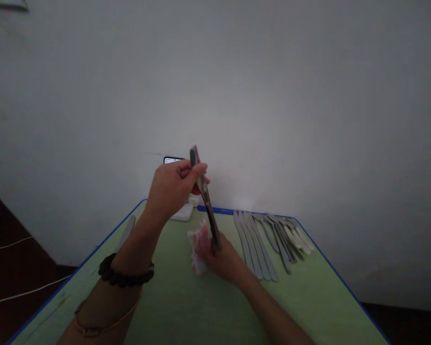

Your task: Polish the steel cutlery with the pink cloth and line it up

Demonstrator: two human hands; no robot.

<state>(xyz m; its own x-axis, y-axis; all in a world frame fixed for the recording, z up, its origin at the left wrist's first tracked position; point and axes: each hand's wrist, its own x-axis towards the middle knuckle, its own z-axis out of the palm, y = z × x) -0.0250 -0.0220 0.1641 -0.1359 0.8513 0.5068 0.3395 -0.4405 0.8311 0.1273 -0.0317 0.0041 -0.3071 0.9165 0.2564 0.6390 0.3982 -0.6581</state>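
A shiny metal table knife [209, 207] slants upright over the table, its top end leaning left. My left hand [174, 184] is closed, with thumb and fingers pinching the knife near its upper end. Lower down, my right hand [224, 258] is closed around a crumpled white-and-pink cloth [198, 244] at the knife's bottom end. That end is partly hidden by the hand. Several matching knives [253, 247] lie in a row to the right of my right hand. Under my left forearm, another metal utensil [128, 229] lies partly covered.
Spoons [267, 232] and other cutlery, some with white handles [296, 237], fan out at the right of the green table [187, 311]. A phone [171, 159] stands against the wall behind my left hand, near a white block-like object [183, 212]. The table has a blue rim.
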